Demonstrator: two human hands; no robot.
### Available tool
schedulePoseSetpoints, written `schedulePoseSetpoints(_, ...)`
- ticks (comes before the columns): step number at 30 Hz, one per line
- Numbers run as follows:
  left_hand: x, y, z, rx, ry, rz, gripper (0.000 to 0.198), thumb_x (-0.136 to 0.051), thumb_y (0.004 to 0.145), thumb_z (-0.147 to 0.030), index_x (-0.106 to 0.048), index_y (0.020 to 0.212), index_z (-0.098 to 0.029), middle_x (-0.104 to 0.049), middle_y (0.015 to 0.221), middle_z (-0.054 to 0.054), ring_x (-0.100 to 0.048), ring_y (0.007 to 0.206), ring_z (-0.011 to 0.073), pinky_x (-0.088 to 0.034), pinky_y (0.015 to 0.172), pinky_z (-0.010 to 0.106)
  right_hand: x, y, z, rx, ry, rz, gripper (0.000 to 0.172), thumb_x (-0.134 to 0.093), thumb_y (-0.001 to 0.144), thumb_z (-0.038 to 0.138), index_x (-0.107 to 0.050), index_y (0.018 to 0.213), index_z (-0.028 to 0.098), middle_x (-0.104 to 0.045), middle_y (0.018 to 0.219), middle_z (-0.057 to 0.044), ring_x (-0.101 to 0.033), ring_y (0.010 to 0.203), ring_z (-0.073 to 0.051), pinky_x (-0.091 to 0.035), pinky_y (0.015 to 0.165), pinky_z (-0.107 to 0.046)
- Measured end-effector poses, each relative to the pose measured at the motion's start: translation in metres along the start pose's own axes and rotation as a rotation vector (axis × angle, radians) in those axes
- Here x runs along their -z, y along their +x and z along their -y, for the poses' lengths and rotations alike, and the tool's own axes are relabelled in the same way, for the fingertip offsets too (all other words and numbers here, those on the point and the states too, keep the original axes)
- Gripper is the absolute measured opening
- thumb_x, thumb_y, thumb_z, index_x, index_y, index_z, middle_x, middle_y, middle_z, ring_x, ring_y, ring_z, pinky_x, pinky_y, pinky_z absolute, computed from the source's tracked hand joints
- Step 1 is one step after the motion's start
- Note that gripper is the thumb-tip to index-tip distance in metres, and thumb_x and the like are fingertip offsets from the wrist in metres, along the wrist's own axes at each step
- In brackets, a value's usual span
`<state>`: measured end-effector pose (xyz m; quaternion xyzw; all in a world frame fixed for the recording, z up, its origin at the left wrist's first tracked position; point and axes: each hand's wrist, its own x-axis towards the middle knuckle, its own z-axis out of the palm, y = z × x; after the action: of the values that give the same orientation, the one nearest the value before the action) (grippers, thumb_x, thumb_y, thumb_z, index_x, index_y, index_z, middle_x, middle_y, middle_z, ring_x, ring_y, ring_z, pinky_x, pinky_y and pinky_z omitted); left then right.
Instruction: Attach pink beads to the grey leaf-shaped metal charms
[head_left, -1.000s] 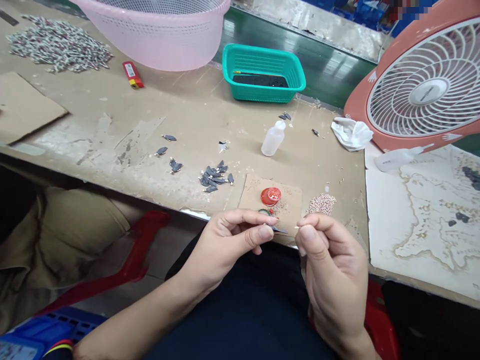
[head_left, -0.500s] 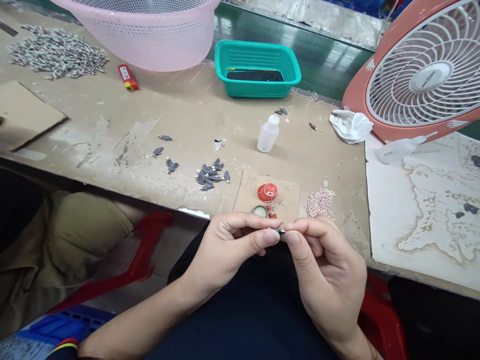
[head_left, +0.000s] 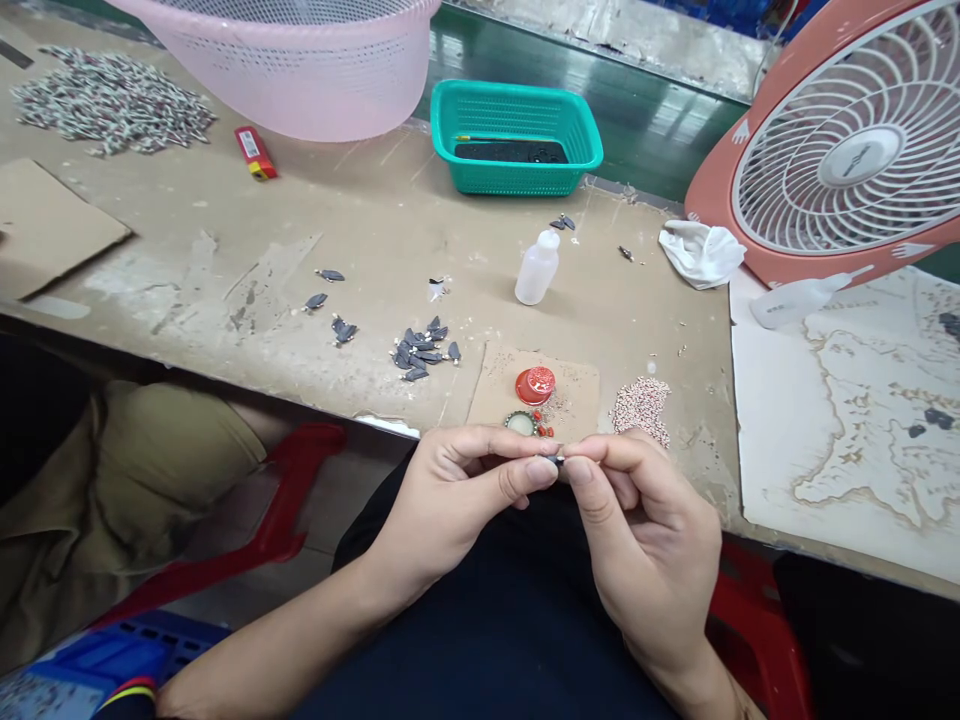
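Between the thumb and forefinger of my left hand is a small dark grey piece, mostly covered by the fingertips. My right hand pinches at its pale right end, with the thumb and forefinger closed there. Just beyond the fingertips, a cardboard square bears a red cap-like cup, a bottle cap and some tiny red bits. Right of the cardboard lies a heap of tiny pinkish beads. Several dark grey leaf-shaped pieces are piled to the left.
A translucent squeeze bottle stands mid-table. Behind it are a green basket and a pink basket. An orange fan and crumpled tissue are at right. A red lighter lies left; another person's leg is beside me.
My right hand has shifted slightly left, its thumb and forefinger closer to the left fingertips. My left hand keeps its pinch on the grey piece, almost unmoved.
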<state>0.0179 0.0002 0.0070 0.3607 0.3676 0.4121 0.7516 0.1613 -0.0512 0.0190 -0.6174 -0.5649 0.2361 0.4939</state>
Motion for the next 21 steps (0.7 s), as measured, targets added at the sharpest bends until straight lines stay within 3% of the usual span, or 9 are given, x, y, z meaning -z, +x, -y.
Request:
schedulePoseSetpoints(8, -0.0049, -0.0026, 0.0005, -0.170, 0.136, -0.079, 0.021, -0.080, 0.076, -0.007, -0.083, 0.081, -0.027, -0.080, 0.084, -0.002, -0.074, 0.079, 0.0098, -0.059, 0.073, 0.012, -0.0080, -0.0004, -0.0065, 0.041, -0.023, -0.022, 0.010, -0.063, 0.090, 0.013, -0.068, 0.092, 0.022, -0.053, 0.067, 0.007, -0.044, 0.056, -0.006, -0.037, 0.052, -0.021)
schedulePoseSetpoints(12, -0.0069, -0.0037, -0.0005, -0.166, 0.145, -0.074, 0.018, -0.080, 0.076, -0.009, -0.083, 0.083, -0.025, -0.080, 0.083, -0.002, -0.074, 0.077, 0.0092, -0.059, 0.071, 0.010, -0.0087, -0.0029, -0.0095, 0.041, -0.014, -0.021, 0.011, -0.063, 0.090, 0.013, -0.068, 0.093, 0.022, -0.059, 0.072, 0.006, -0.050, 0.059, -0.006, -0.040, 0.054, -0.021)
schedulePoseSetpoints(15, -0.0065, -0.0029, -0.0033, -0.090, 0.085, -0.017, 0.021, -0.081, 0.077, -0.011, -0.081, 0.092, -0.026, -0.079, 0.078, -0.003, -0.073, 0.070, 0.0076, -0.058, 0.067, 0.010, -0.0064, -0.0047, -0.0093, 0.019, 0.026, -0.062, 0.012, -0.064, 0.090, 0.013, -0.067, 0.093, 0.024, -0.057, 0.071, 0.007, -0.049, 0.056, -0.006, -0.041, 0.052, -0.021)
schedulePoseSetpoints(17, -0.0066, -0.0023, -0.0051, -0.069, 0.066, -0.003, 0.016, -0.080, 0.078, -0.012, -0.080, 0.088, -0.025, -0.077, 0.074, -0.004, -0.070, 0.064, 0.0065, -0.057, 0.062, 0.010, -0.0050, -0.0054, -0.0082, 0.029, 0.027, -0.079, 0.013, -0.064, 0.090, 0.013, -0.068, 0.093, 0.024, -0.057, 0.070, 0.007, -0.047, 0.054, -0.006, -0.039, 0.051, -0.021)
schedulePoseSetpoints(21, -0.0083, -0.0033, -0.0047, -0.181, 0.221, -0.044, 0.008, -0.077, 0.081, -0.014, -0.075, 0.078, -0.021, -0.074, 0.075, -0.004, -0.067, 0.064, 0.0065, -0.055, 0.062, 0.012, -0.0043, -0.0077, -0.0071, 0.036, 0.021, -0.076, 0.014, -0.064, 0.089, 0.011, -0.068, 0.093, 0.024, -0.056, 0.069, 0.007, -0.044, 0.052, -0.006, -0.038, 0.049, -0.021)
